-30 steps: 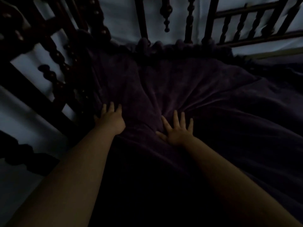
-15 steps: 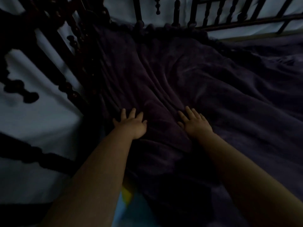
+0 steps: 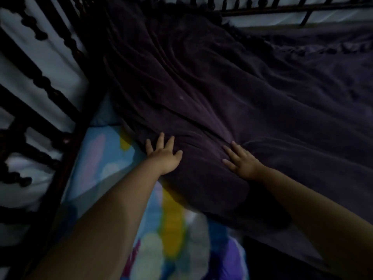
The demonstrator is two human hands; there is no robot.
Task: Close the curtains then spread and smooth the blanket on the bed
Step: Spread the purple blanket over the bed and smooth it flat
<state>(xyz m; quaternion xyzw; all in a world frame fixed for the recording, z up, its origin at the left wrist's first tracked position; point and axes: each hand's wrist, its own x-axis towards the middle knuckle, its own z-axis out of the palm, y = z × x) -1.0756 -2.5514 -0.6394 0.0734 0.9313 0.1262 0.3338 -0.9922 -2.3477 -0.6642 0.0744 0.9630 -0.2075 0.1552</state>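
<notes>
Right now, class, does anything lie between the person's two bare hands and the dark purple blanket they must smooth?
Nothing visible does. The left hand and right hand both lie flat, fingers spread, directly on the dark purple blanket. A colourful patterned sheet lies uncovered beside the blanket's near edge, next to the dark wooden bed frame.

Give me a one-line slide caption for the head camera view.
Both hands, left and right, press flat on a wrinkled dark purple blanket.

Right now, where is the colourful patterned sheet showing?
In the head view, the colourful sheet shows lower left, between the dark wooden bed frame and the purple blanket's edge, passing under the left forearm.
</notes>
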